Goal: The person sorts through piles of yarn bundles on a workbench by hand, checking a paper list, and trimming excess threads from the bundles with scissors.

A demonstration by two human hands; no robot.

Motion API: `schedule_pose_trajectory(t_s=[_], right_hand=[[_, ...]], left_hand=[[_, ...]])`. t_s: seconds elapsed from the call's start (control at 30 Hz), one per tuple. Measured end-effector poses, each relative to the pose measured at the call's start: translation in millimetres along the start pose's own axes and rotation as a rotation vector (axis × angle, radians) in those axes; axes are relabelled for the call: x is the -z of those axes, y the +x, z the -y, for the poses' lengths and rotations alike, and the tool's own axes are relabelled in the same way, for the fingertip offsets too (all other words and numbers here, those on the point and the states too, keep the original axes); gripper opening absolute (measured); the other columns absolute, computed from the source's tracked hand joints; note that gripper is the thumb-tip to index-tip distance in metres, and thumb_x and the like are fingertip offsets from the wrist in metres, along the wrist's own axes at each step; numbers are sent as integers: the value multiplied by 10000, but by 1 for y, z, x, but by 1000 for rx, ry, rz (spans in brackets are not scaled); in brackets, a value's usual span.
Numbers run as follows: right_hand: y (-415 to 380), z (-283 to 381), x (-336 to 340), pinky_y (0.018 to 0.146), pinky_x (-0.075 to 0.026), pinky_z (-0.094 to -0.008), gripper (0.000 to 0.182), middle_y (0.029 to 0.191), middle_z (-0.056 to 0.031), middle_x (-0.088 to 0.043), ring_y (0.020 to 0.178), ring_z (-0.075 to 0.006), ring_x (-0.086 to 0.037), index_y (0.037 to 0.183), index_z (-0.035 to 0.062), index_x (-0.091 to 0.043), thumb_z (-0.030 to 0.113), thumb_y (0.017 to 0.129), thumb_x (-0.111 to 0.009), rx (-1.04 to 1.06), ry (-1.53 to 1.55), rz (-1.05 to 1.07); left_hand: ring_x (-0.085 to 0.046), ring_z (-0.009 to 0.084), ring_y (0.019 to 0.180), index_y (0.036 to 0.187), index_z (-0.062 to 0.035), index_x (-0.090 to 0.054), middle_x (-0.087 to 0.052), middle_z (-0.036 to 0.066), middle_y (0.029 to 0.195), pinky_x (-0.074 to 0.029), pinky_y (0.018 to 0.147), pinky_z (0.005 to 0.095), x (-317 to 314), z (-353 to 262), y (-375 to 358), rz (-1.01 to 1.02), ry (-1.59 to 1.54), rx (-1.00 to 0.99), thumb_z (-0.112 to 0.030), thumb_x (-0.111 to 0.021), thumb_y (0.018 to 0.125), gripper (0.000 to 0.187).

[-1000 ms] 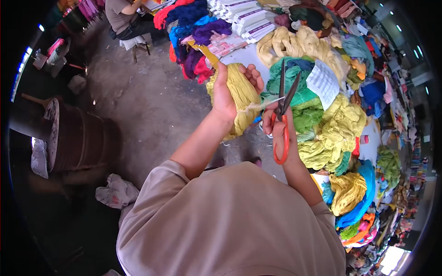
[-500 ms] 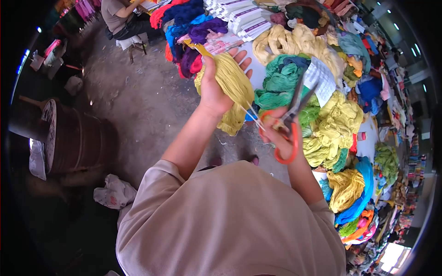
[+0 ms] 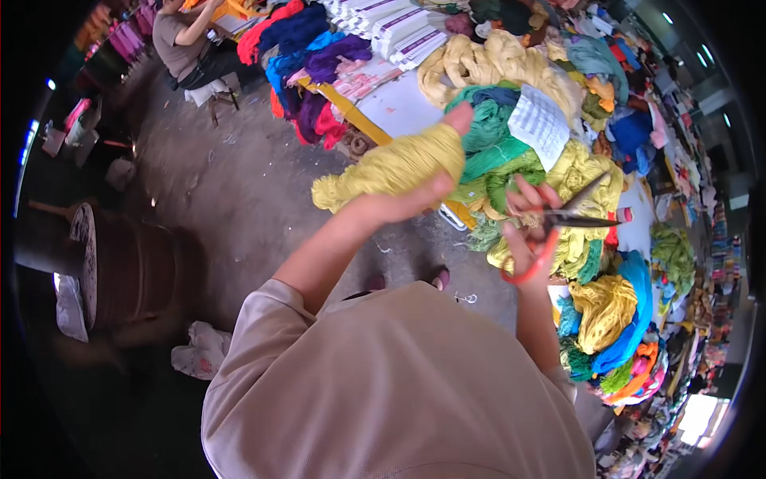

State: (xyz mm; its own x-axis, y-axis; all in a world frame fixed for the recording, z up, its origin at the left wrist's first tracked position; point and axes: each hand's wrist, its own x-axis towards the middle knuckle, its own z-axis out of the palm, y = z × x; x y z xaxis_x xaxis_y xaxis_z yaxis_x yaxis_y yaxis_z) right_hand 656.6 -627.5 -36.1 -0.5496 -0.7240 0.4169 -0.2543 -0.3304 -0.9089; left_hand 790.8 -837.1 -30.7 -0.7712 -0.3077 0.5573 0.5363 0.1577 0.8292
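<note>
A yellow yarn skein stretches sideways in front of me, its near end looped around my left hand. The thumb and the fingers stand apart inside that end, with the yarn between them. In my right hand are scissors with red-orange handles. Their blades are parted and point right, over a heap of yellow-green yarn. The right fingers are partly blurred by motion. A white sheet with printing lies on the green yarn beyond my hands.
A long table bears yarn heaps and white printed packs. Another person sits at the upper left. A rusty barrel stands left on the floor, near a white plastic bag.
The skein has swung from nearly upright to sideways, and my left hand has turned. My right hand and the scissors have moved right, away from the skein; the blades now point right.
</note>
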Motion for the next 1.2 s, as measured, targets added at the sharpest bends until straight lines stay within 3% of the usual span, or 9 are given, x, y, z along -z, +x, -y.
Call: schedule_pose_trajectory(t_s=[0.3,0.47,0.53,0.57,0.7,0.73,0.97,1.1,1.2], right_hand=[[18,-12,-22,1020,-448,-356,809,1274,-86,-533,1183,-206,-545,1450,47,-390,-16,751,-792,-52,-54,75],[2,2,32,933,-481,-314,755,1108,-25,-557,1075,-155,-575,1404,52,-441,-66,740,-782,-116,-114,-24],[-14,-5,66,957,-478,-336,749,1229,-55,-562,1125,-179,-567,1435,62,-400,-24,787,-766,-105,-302,-48],[-17,19,68,1030,-440,-370,740,1324,-74,-553,1194,-198,-536,1457,70,-376,20,823,-755,-483,-40,-47],[-73,27,135,930,-504,-442,772,1305,-169,-583,1105,-270,-632,1539,70,-269,372,942,-653,-441,443,-89],[-89,36,147,891,-530,-456,806,1282,-197,-601,1045,-279,-661,1548,80,-250,476,951,-618,-420,564,-120],[-195,67,205,913,-504,-381,871,1281,-148,-605,1067,-227,-636,1489,47,-329,688,925,-499,-567,410,-171],[-275,77,228,722,-550,-380,579,842,-53,-665,817,-205,-675,1197,52,-626,544,899,-689,-1006,-948,-411],[-350,101,247,556,-539,-308,550,706,-64,-643,596,-145,-650,1136,42,-640,542,909,-669,-1197,-140,-873]], left_hand=[[-221,331,1505,1528,-165,-392,-292,111,1614,-176,1231,445,39,-20,9,253,1855,-379,-565,-486,949,711],[-370,278,1439,1487,-88,-420,-383,65,1566,-279,1189,464,116,13,-53,118,1043,-77,-555,-645,872,805],[-456,288,1368,1494,-73,-394,-446,65,1510,-358,1142,465,104,13,-65,-120,217,139,-702,-709,756,1019],[-247,263,1490,1581,-77,-150,-188,112,1644,-223,1220,452,88,14,-52,-327,-435,152,-757,-666,746,1194],[-335,306,1441,1501,-54,-327,-369,138,1548,-268,1193,524,22,24,-11,-514,-851,106,-597,-611,906,855],[-492,284,1272,1398,-77,-421,-530,82,1337,-367,1120,494,11,39,-11,-60,-1131,54,-482,-632,937,648],[-481,175,706,1114,-51,-535,-496,68,772,-413,648,334,-177,66,-10,87,-709,697,-281,-622,942,300],[-413,109,621,965,-100,-496,-424,-15,697,-346,582,269,-239,83,10,404,-916,651,-317,-560,1007,230],[-362,73,579,919,-115,-470,-377,-43,663,-316,567,244,-295,89,23,453,-919,622,-364,-506,1044,282]])
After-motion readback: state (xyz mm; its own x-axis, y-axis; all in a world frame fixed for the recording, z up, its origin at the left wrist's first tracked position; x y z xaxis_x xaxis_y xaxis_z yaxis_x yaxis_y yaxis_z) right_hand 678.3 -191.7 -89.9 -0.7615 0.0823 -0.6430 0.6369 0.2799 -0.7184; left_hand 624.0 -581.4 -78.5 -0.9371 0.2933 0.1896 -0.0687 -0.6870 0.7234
